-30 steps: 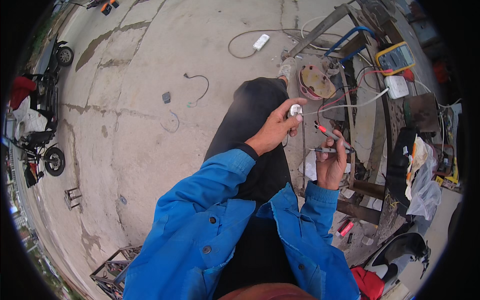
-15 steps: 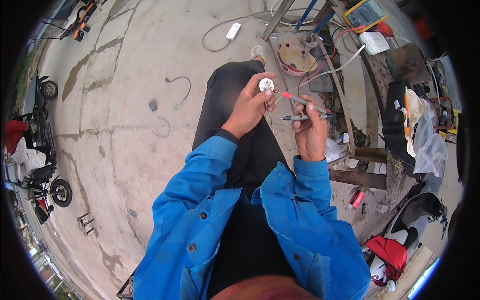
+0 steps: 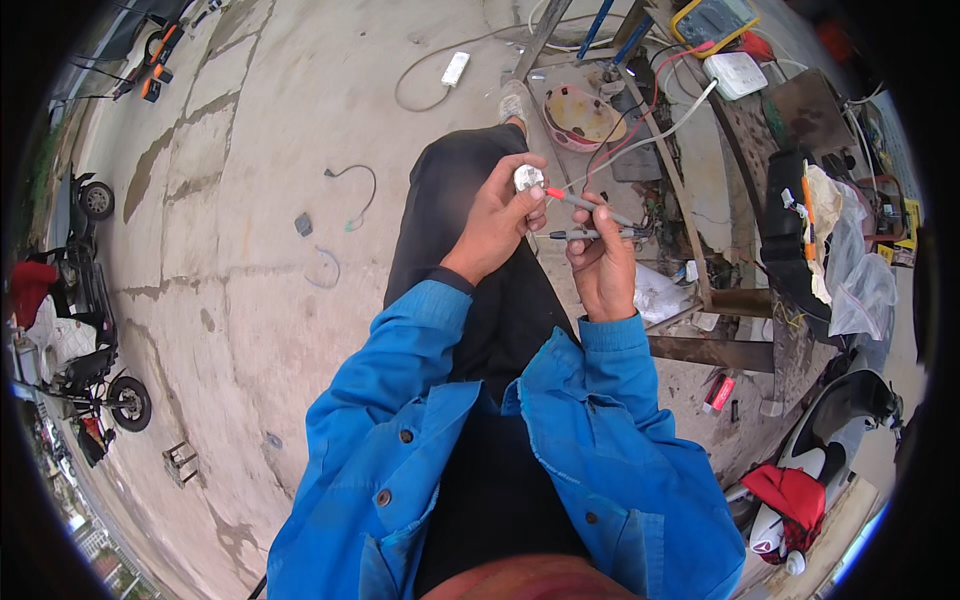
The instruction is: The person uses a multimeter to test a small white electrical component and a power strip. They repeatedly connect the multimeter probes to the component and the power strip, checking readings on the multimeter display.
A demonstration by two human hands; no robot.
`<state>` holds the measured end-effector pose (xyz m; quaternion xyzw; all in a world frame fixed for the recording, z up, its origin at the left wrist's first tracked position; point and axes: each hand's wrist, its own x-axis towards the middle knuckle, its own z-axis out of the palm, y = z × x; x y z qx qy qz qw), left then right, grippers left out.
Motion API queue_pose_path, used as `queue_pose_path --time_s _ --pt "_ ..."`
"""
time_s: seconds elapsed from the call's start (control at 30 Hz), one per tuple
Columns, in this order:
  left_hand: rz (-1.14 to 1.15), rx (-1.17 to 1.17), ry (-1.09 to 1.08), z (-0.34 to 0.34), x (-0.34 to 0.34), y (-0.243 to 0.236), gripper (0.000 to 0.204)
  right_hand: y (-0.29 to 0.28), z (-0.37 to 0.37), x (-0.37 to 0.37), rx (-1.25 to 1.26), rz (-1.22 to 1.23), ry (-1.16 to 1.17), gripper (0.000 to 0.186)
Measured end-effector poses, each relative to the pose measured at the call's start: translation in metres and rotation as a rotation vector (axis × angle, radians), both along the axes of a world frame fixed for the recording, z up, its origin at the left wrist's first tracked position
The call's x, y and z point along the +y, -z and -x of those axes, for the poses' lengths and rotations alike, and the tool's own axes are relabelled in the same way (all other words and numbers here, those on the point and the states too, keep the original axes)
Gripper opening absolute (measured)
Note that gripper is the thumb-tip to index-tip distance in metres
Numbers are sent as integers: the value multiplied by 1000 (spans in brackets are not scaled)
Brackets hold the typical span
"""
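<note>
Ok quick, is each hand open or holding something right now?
Left hand: closed, holding a round white piece.
Right hand: closed, holding a red-tipped probe and a dark-tipped probe.

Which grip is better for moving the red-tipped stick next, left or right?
Probably the right grip: it holds the red-tipped probe, whose tip is close to the white plug. The left grip holds that plug, so it's busy.

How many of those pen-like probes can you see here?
2. Both are in the right hand: the red-tipped probe points toward the white plug in the left hand, and the dark-tipped probe is just below it in the picture. Others could be hidden.
</note>
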<state>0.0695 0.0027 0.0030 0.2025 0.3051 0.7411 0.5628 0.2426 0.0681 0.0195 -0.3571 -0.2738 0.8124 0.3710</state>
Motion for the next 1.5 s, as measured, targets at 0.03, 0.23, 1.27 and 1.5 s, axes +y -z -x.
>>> queue_pose_path --time_s 0.03,0.23,1.27,1.5 --pt "3 20 -3 0 0 1 37 2 0 0 14 15 0 37" --pt "4 190 -49 -1 3 4 36 10 3 2 128 237 -17 34" --pt "-70 617 -146 12 -30 -18 29 28 -3 -13 329 449 -244 34" --pt "-91 574 -166 11 -31 -25 29 32 -7 -8 408 470 -234 37"
